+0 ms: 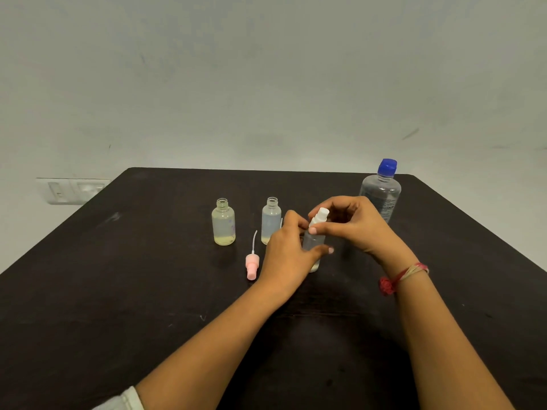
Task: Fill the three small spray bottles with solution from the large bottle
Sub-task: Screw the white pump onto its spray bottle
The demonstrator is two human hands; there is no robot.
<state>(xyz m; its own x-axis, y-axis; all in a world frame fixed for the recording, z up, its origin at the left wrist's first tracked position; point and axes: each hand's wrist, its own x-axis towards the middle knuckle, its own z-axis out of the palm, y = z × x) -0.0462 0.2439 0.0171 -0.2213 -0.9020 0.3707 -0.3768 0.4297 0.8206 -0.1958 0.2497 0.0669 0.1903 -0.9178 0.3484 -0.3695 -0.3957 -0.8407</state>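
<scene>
**Both hands on the third small clear plastic spray bottle (pixel 313 242), working its white spray cap (pixel 320 216).**

Your left hand (pixel 288 255) wraps around the bottle's body and holds it near upright over the black table (pixel 148 261). Your right hand (pixel 352 223) pinches the cap from above. The large clear bottle with the blue lid (pixel 381 190) stands upright just beyond your right hand, so that hand is the nearer one for the reach; the lid looks closed. Two open small bottles (pixel 223 223) stand to the left, nearly empty. A pink spray head (pixel 252 266) lies beside your left hand.
</scene>
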